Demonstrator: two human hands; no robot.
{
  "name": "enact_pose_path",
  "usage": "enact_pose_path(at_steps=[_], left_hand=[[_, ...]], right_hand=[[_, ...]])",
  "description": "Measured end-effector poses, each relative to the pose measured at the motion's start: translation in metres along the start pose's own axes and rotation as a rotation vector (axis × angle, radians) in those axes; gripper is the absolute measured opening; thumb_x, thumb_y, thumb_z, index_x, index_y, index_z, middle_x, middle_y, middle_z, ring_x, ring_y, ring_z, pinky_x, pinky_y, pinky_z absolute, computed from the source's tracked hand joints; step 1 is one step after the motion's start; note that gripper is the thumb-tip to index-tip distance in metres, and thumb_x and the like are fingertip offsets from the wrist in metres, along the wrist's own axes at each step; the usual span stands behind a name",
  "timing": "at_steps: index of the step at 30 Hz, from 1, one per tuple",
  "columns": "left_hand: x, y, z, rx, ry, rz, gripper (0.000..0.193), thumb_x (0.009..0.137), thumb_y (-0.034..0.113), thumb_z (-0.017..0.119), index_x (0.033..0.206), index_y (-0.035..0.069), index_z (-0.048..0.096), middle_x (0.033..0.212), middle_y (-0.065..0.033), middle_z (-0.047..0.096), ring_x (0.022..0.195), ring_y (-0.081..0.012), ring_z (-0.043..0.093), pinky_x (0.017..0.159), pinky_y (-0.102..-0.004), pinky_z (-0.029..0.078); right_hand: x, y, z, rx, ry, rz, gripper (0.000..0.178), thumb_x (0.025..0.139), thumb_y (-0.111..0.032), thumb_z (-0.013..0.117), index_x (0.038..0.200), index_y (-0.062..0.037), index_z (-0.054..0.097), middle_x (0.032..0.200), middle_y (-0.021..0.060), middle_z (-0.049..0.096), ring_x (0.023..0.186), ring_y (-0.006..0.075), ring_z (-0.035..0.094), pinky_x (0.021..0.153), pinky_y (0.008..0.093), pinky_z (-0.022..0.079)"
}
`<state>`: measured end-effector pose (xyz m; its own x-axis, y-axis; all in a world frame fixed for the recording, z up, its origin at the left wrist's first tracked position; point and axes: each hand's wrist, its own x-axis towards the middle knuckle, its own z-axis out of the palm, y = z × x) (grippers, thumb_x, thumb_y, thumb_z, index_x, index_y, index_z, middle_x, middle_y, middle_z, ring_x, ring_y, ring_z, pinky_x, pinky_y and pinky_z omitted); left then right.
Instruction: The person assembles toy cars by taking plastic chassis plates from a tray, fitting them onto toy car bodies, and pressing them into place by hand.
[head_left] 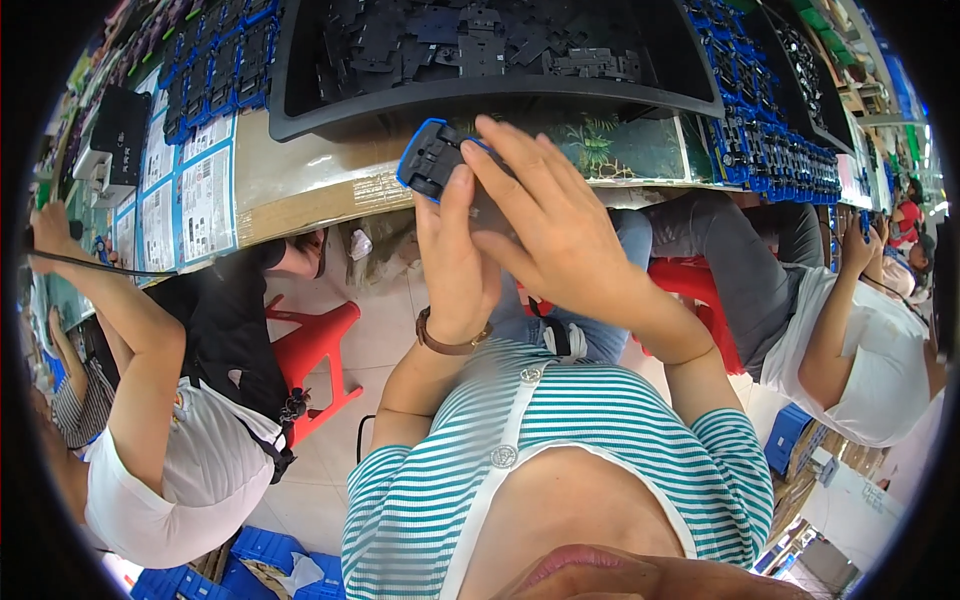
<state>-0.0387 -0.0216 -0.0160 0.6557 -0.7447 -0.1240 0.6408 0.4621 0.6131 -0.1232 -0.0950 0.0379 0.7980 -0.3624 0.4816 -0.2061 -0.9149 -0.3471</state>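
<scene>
Workshop line, long bench [300,185] across the far side, paper sheets under its top on the left. Big black tray [480,100] on the bench, heaped with loose black stamped parts [480,45]. Rows of blue-framed assemblies [770,150] stacked far right, more far left.

Both hands raised off the bench, just near of its edge, centre of view. Blue-framed black part [432,160] held between them. Left hand [455,265]: fingers closed up along the part's near side, thumb pressing on its face. Right hand [550,225]: fingers laid flat over the part's right half, covering most of it. Brown band [450,343] on the left wrist.

Progress, judged: one piece in hand, being pressed or fitted; whether it has seated is hidden. Tray is full, so plenty left; stacked rows look like done units.

Co-workers seated left and right, red stool [315,345] on the floor.
</scene>
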Motion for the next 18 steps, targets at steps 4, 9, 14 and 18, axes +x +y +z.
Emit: enact_pose_path(at_steps=[4, 9, 14, 18], left_hand=[[0.006, 0.015, 0.009, -0.083, 0.031, 0.031, 0.034, 0.096, 0.017, 0.05, 0.127, 0.006, 0.039, 0.118, -0.0116, 0.054, 0.107, -0.0237, 0.056, 0.092, -0.04, 0.048], [0.009, 0.012, 0.009, -0.003, -0.01, 0.16, 0.038, 0.096, 0.019, 0.05, 0.128, 0.002, 0.037, 0.123, -0.0151, 0.052, 0.109, -0.0286, 0.056, 0.093, -0.0447, 0.048], [0.007, 0.006, 0.011, 0.022, -0.025, 0.206, 0.038, 0.096, 0.018, 0.049, 0.128, 0.001, 0.037, 0.123, -0.0163, 0.05, 0.109, -0.0285, 0.056, 0.095, -0.0468, 0.048], [0.0, 0.002, 0.013, 0.077, -0.064, 0.28, 0.04, 0.097, 0.022, 0.047, 0.128, 0.0, 0.037, 0.123, -0.0173, 0.049, 0.107, -0.0288, 0.056, 0.094, -0.0491, 0.049]], right_hand=[[-0.016, 0.025, -0.017, 0.336, 0.064, 0.095, 0.059, 0.078, -0.01, 0.066, 0.133, -0.0043, 0.046, 0.134, 0.0184, 0.044, 0.118, 0.0331, 0.05, 0.101, 0.0405, 0.04], [-0.039, 0.014, -0.003, 1.218, -0.037, 0.711, 0.045, 0.093, -0.014, 0.057, 0.134, -0.0017, 0.042, 0.118, 0.0099, 0.054, 0.105, 0.0154, 0.056, 0.084, 0.0294, 0.049], [-0.038, 0.007, 0.012, 1.426, 0.075, 0.752, 0.046, 0.089, -0.012, 0.063, 0.13, -0.0004, 0.045, 0.116, 0.0103, 0.056, 0.104, 0.0159, 0.057, 0.085, 0.0298, 0.052], [-0.045, 0.008, 0.014, 1.419, 0.096, 0.694, 0.047, 0.09, -0.007, 0.06, 0.133, 0.0014, 0.042, 0.12, 0.0102, 0.055, 0.105, 0.0156, 0.057, 0.09, 0.0331, 0.052]])
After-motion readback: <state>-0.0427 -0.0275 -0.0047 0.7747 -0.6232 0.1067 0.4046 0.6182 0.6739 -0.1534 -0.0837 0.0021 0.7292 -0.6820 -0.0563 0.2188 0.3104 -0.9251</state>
